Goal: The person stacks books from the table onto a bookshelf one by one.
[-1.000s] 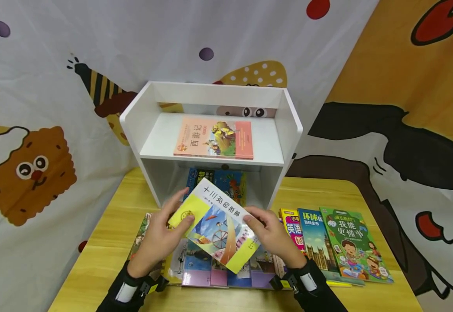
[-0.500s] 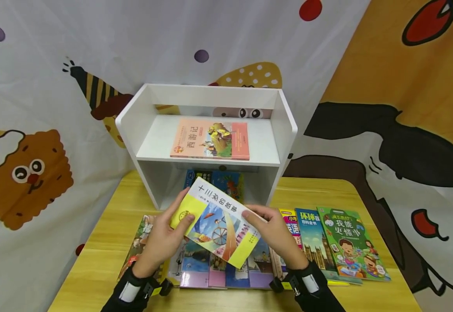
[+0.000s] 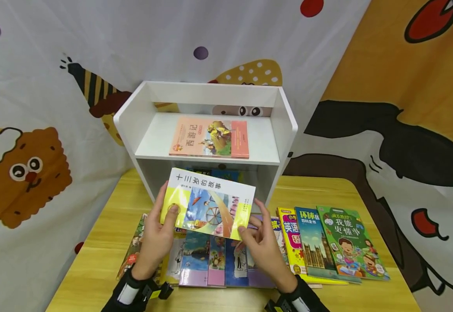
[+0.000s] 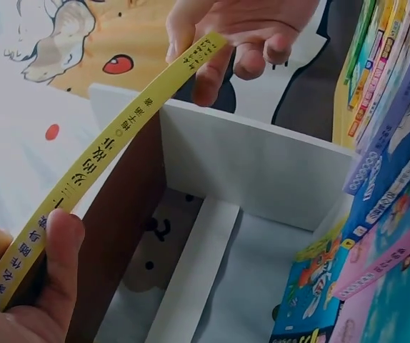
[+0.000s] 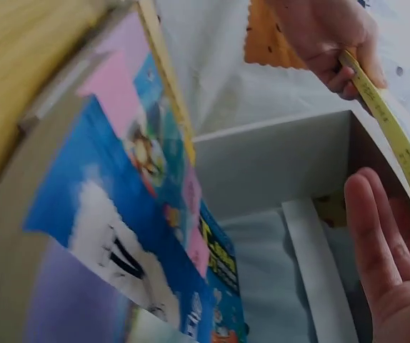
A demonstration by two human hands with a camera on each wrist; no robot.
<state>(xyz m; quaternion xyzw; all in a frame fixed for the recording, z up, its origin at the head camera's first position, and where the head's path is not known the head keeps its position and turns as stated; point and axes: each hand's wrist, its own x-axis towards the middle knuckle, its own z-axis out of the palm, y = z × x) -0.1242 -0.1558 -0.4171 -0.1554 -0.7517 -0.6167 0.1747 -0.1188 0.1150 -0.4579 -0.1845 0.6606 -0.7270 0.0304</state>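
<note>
A thin book with a white and yellow cover (image 3: 211,210) is held up in front of the small white bookshelf (image 3: 207,161). My left hand (image 3: 154,238) grips its left end, thumb on the cover and fingers behind. At the lower right corner, the thumb of my right hand (image 3: 265,249) touches the cover. The right hand's other fingers (image 5: 369,236) are extended and apart from the book in the right wrist view. The yellow spine (image 4: 105,150) faces the left wrist camera. On the upper shelf lies a salmon-coloured book (image 3: 208,138); a blue book (image 3: 226,174) is partly hidden on the lower shelf.
Several overlapping books, among them a purple and blue one (image 3: 195,260), lie along the table's front. To the right are a green book (image 3: 353,242) and a blue book with a building (image 3: 314,234). A printed cloth (image 3: 94,43) hangs behind the wooden table (image 3: 94,268).
The held book has turned counterclockwise to nearly level and risen slightly, covering more of the lower shelf. My right hand has slid from its upper right corner down to the lower right corner.
</note>
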